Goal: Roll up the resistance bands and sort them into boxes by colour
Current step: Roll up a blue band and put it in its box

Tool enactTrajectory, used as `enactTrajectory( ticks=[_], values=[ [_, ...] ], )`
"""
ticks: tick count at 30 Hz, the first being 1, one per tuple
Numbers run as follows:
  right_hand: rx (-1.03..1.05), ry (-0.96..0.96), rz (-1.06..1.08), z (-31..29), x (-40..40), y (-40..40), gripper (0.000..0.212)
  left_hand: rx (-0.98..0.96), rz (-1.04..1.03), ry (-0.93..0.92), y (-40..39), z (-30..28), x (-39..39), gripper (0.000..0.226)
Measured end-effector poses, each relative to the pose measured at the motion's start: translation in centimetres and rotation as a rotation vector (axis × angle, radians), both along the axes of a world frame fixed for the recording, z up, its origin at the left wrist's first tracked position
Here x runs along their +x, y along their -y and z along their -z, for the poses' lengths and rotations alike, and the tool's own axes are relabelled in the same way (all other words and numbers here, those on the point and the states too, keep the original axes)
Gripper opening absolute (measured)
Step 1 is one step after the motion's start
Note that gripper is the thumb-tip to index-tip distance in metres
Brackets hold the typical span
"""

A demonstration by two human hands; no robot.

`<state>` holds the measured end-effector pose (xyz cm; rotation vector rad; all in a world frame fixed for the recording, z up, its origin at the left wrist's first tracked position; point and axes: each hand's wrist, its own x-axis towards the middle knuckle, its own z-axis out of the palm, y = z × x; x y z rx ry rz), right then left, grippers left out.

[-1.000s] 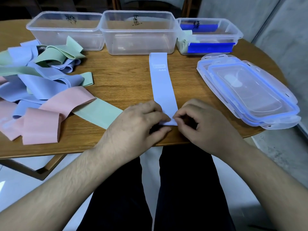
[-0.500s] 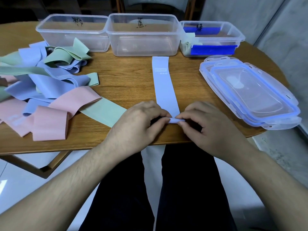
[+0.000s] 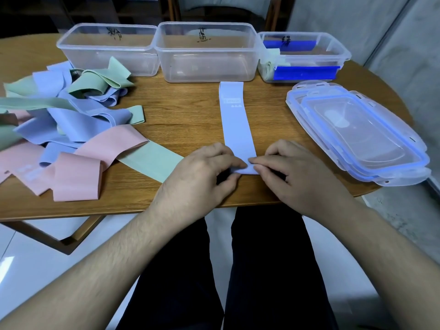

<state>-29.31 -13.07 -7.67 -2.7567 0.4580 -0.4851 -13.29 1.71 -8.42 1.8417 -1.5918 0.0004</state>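
- Two hands are working the near end of a lilac band [image 3: 234, 120], which is lying flat on the desk [image 3: 185, 115] with its long axis running straight away from the person toward the boxes.
- Both are meeting at that near end: the left hand [image 3: 202, 172] is pinching it from the left with thumb and forefinger, and the right hand [image 3: 295, 172] is pinching it from the right, fingertips nearly touching over the fold.
- Each grip is clamped on the band's end, where the first turn seems to be forming; neither hand is nearer than the other.
- Judging from this, the roll will be travelling away from the body along the strip, toward the middle box [image 3: 207, 53], which is standing just beyond the band's far end.
- Beside it, the left box [image 3: 107, 51] is looking empty, while the right box [image 3: 304, 58] is holding something pale green and a blue piece.
- A loose heap of bands [image 3: 64, 120] in pink, green and lilac is lying well to the left, and stacked lids [image 3: 357, 134] are sitting to the right.
- Wood-grain desk, rounded at its edge; pale tiled floor and grey wall are showing beyond.
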Motion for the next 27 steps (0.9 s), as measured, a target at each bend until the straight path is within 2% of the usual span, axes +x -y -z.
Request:
enactTrajectory(
  ticks=[6,11,19,27],
  values=[
    [0.162,0.036,0.012,-0.5,-0.3,-0.2,0.028,-0.029,-0.035,0.048,0.0,0.1,-0.2,0.021],
    [0.196,0.028,0.018,-0.1,-0.2,-0.5,0.024,-0.011,-0.058,0.061,0.1,0.2,-0.1,0.022],
    [0.172,0.01,0.03,-0.3,0.3,-0.5,0.024,0.022,-0.044,-0.034,0.1,0.0,0.2,0.027],
    [0.146,-0.013,0.054,-0.7,0.9,-0.5,0.025,-0.011,-0.059,-0.071,0.4,0.0,0.3,0.02]
  ],
)
